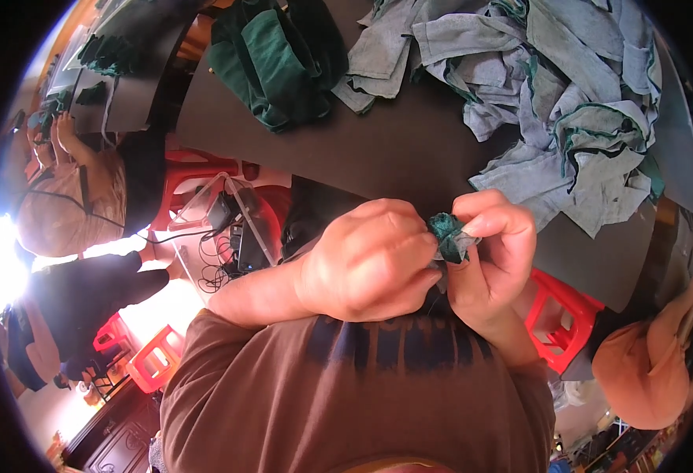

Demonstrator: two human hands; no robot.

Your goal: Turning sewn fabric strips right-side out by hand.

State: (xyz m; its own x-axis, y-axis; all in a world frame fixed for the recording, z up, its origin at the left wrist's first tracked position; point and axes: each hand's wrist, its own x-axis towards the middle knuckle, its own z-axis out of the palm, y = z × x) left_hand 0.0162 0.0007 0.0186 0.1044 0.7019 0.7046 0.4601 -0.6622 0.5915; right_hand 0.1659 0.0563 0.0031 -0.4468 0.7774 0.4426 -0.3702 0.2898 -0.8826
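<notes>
Dark table (pixel 409 146), with grey strips (pixel 567 47) at two o'clock and green cloth (pixel 275 63) at eleven.
Bundle (pixel 444 225) is near centre, toward three o'clock; left hand (pixel 374 260), curled, holds its nine-o'clock side, right hand (pixel 494 256) pinches its three-o'clock side.

You can't read any words or numbers here. A dark blue print (pixel 397 343) runs across the chest of your brown T-shirt (pixel 338 402), below your fingers (pixel 484 214) in the view. It has tall, blocky shapes, a bit like big letters, with brown gaps between them. You can't tell what they say.
</notes>
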